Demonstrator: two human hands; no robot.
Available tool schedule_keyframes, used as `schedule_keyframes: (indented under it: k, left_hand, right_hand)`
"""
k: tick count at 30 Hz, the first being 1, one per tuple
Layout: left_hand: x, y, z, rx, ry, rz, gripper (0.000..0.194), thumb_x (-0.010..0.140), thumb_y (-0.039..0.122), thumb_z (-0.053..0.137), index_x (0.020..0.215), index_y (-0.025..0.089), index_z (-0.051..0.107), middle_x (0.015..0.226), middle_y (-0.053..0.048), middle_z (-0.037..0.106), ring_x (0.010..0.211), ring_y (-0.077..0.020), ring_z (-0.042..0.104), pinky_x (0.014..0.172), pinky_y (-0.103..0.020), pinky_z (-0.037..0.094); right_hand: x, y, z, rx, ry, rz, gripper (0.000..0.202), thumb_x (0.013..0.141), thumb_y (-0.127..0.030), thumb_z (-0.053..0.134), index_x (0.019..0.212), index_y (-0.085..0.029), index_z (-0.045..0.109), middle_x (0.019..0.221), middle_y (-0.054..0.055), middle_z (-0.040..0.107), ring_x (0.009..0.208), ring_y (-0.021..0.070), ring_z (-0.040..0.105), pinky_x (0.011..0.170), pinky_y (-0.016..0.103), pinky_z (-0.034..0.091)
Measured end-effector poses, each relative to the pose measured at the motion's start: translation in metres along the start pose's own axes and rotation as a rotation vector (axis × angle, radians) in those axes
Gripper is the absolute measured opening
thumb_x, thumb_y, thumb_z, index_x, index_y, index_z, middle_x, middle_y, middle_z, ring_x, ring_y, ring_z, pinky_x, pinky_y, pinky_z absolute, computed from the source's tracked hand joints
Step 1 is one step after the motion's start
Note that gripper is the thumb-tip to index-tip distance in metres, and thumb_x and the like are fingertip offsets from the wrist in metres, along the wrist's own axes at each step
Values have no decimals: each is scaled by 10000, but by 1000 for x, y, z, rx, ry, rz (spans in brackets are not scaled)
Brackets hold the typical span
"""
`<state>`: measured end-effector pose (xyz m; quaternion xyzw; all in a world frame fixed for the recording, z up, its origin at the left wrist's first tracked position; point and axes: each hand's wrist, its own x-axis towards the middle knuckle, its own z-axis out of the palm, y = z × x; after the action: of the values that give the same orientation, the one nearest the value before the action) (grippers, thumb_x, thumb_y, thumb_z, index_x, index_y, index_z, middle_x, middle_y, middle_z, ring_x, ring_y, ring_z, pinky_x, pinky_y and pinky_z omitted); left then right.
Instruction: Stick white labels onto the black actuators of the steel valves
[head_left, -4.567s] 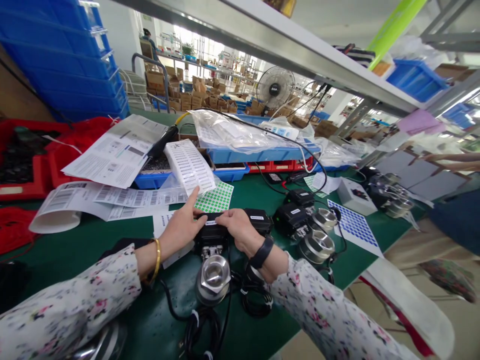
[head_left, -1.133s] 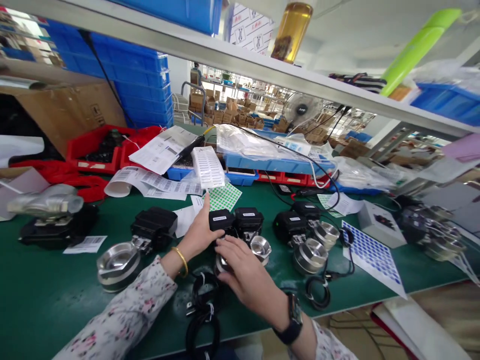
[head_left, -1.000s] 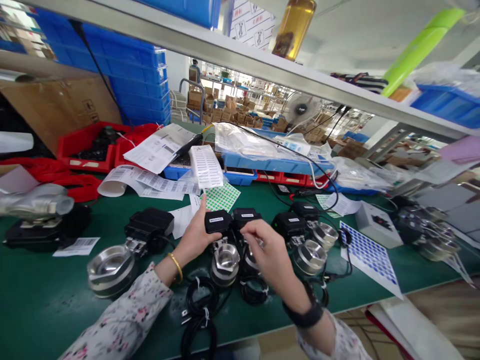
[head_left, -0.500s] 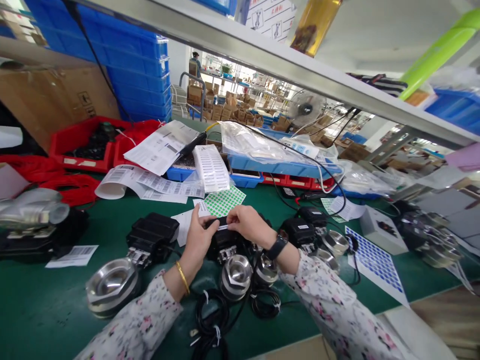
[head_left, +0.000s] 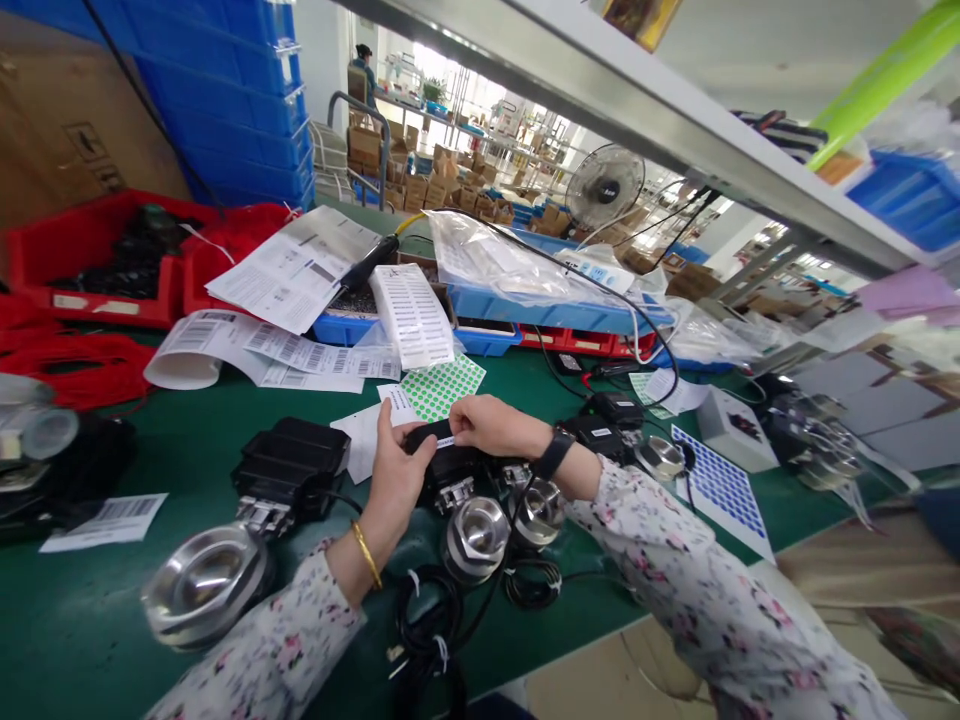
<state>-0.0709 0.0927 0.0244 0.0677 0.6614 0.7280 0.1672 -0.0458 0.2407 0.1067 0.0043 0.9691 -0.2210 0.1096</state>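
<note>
In the head view a motorized valve, a black actuator housing on a steel valve body, lies at the middle of the bench. My left hand is closed on the left of that housing, thumb on its top edge, other fingers partly hidden behind. A small white label lies along the top edge. Fingers of my right hand pinch together at the label's right end; the fingertips partly cover it. Another motorized valve is to the left of my left hand. A second steel valve body shows below my right wrist.
Coiled black cables lie in front. Behind are a green-dot sticker sheet, barcode label strips and a blue tray. A blue-dot sheet lies right; red bins stand left. A shelf spans overhead.
The camera view has shifted and tilted, so the bench appears moved. Both hands stay at the same valve, with the right fingers still at the label's right end.
</note>
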Motion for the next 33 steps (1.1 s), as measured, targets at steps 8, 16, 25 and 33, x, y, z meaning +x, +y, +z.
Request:
schedule_keyframes:
  k: [8,16,25,33]
  left_hand:
    - [3,-3,-1,-9,-5,5,859,758,228,621,1449,222,110,999,-49,573,971,-181,565,954,-384,426]
    - [4,-3,-1,21,0,13,851,754,229,621,1444,215,122,990,-48,570,958,-183,558,972,-397,406]
    - [2,0,-1,-71,-8,-25,904,710,254,654,1447,205,133,997,-52,573,969,-196,553,951,-392,399]
    - [0,12,-1,-211,78,-166,706,837,324,542,1452,224,210,977,-24,591,924,-145,551,848,-272,418]
  right_hand:
    - [-5,-14,9,-81,102,179,128,793,-44,596,725,-153,596,777,58,626,747,195,552,583,259,288]
    - [-18,-24,19,-196,201,162,142,820,-6,521,808,-143,552,827,74,598,758,202,534,610,291,289]
    - [-13,-18,14,168,194,107,250,755,68,498,807,-171,446,701,-34,474,642,127,431,569,237,270]
    - [1,14,-23,760,-200,143,214,747,14,536,767,-164,420,624,-65,495,537,87,466,508,190,385]
